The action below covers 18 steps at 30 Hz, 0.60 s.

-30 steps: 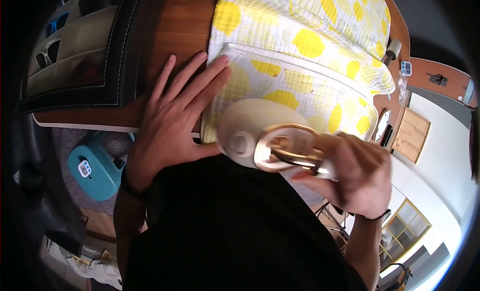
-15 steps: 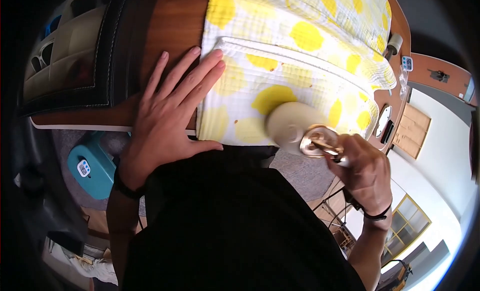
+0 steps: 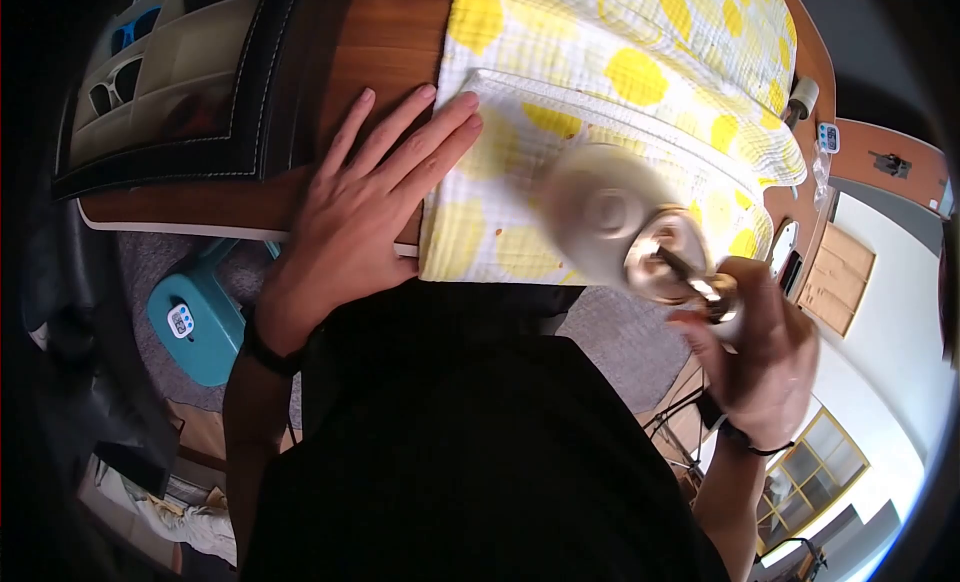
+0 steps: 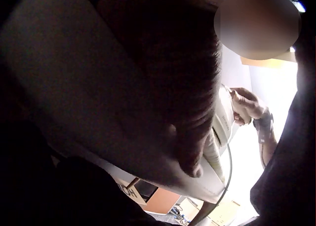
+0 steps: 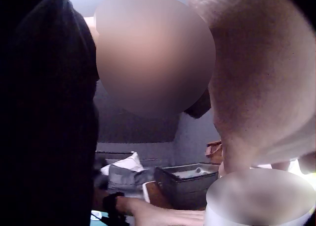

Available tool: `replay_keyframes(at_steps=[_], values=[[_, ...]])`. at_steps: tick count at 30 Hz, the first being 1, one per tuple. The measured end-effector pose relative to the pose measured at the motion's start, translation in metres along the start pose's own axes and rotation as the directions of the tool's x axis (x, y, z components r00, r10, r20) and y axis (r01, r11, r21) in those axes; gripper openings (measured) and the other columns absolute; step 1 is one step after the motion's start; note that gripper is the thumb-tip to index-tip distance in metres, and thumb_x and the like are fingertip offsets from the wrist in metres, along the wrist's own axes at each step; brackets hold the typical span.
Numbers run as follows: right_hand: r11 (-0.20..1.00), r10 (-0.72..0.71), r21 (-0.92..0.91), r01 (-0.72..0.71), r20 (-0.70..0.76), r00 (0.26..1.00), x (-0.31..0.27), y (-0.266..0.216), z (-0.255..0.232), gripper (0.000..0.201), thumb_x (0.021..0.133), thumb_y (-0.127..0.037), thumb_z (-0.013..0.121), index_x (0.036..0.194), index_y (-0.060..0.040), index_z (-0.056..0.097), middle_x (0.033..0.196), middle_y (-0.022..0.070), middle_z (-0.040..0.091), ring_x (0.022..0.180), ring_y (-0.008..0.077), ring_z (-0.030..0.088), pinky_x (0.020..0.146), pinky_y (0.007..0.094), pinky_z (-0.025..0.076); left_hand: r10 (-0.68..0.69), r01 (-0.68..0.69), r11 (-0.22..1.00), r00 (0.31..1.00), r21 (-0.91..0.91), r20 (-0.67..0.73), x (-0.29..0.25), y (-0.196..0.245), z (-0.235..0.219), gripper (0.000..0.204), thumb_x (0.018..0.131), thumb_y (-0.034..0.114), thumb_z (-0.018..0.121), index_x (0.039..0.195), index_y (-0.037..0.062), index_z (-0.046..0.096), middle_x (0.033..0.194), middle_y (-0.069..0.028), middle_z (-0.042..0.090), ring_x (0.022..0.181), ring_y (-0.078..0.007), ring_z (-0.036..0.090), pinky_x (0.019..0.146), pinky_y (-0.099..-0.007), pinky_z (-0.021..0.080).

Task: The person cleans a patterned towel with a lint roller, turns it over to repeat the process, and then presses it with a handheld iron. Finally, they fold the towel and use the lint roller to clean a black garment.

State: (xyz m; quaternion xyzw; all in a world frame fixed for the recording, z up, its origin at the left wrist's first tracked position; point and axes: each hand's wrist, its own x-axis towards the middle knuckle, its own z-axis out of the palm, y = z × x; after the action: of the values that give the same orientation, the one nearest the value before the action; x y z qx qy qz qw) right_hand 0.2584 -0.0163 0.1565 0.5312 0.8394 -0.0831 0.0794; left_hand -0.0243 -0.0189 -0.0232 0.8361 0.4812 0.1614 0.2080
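A cream handheld iron (image 3: 610,210) with gold trim, blurred by motion, is over the near part of a white cloth (image 3: 545,47) with yellow spots. My right hand (image 3: 770,357) grips its handle, thumb on the near side. The left wrist view shows the iron (image 4: 225,116) edge-on, held by the right hand (image 4: 251,106), with a thin cord hanging close by. My left hand (image 3: 365,207) lies flat with fingers spread, index and middle fingertips on the cloth's left edge, the others over the wooden table (image 3: 385,57).
A dark-framed case (image 3: 235,147) with sunglasses in its compartments stands at the table's left. A white cylinder (image 3: 803,97) and a small timer (image 3: 828,137) lie beyond the cloth at right. Below the table edge is a teal stool (image 3: 205,347) bearing another timer (image 3: 180,320).
The iron, in the right hand, has moved right across the cloth, then a little farther from the body. The left hand has stayed at the cloth's left edge; the whole view shifted slightly.
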Motion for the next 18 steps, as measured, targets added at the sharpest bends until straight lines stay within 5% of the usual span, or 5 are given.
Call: replay_keyframes(at_steps=[3,8,10,14,18], values=[[0.969,-0.245,0.023,0.244,0.036,0.969,0.023,-0.019,0.016,0.047,0.094,-0.052,0.066,0.098,-0.0055,0.060,0.074,0.0035,0.066,0.058,0.0152,0.068,0.047,0.0294,0.053,-0.020,0.020,0.999,1.000,-0.027,0.004,0.000,0.003,-0.003,0.096,0.073,0.046,0.081,0.154,0.0104,0.044,0.163,0.0014,0.037,0.151,-0.0245,0.033,0.127,-0.0514,0.018],[0.960,-0.281,0.055,0.275,0.162,0.946,0.030,-0.035,0.031,0.043,0.098,-0.047,0.063,0.105,-0.0047,0.064,0.072,0.0034,0.062,0.053,0.0129,0.063,0.047,0.0275,0.049,-0.021,0.020,0.999,0.999,-0.037,-0.024,0.000,0.002,-0.001,0.096,0.071,0.037,0.082,0.154,0.0111,0.043,0.163,0.0013,0.038,0.150,-0.0244,0.036,0.127,-0.0509,0.019],[0.922,-0.373,0.160,0.354,0.113,0.921,0.025,-0.032,0.035,0.034,0.098,-0.039,0.063,0.102,-0.0053,0.064,0.074,0.0041,0.063,0.054,0.0123,0.063,0.046,0.0272,0.047,-0.018,0.017,0.999,1.000,-0.049,-0.025,0.000,0.001,-0.001,0.095,0.071,0.036,0.082,0.154,0.0117,0.044,0.163,0.0015,0.038,0.150,-0.0234,0.035,0.127,-0.0506,0.019],[0.880,-0.475,0.109,0.463,0.243,0.846,0.014,-0.028,0.030,0.014,0.096,-0.023,0.064,0.097,-0.0090,0.063,0.074,0.0018,0.061,0.060,0.0105,0.064,0.050,0.0241,0.047,-0.007,0.007,1.000,1.000,-0.017,-0.007,0.000,0.001,0.001,0.093,0.072,0.035,0.082,0.154,0.0121,0.044,0.163,0.0008,0.038,0.150,-0.0235,0.034,0.127,-0.0504,0.019],[0.899,-0.438,0.111,0.424,0.251,0.863,0.004,-0.011,0.013,0.028,0.093,-0.038,0.069,0.098,-0.0105,0.064,0.076,0.0007,0.063,0.064,0.0107,0.065,0.053,0.0264,0.048,-0.011,0.011,1.000,1.000,-0.023,0.015,0.001,0.002,-0.003,0.094,0.071,0.039,0.082,0.153,0.0112,0.046,0.163,-0.0012,0.038,0.151,-0.0248,0.033,0.127,-0.0514,0.018]])
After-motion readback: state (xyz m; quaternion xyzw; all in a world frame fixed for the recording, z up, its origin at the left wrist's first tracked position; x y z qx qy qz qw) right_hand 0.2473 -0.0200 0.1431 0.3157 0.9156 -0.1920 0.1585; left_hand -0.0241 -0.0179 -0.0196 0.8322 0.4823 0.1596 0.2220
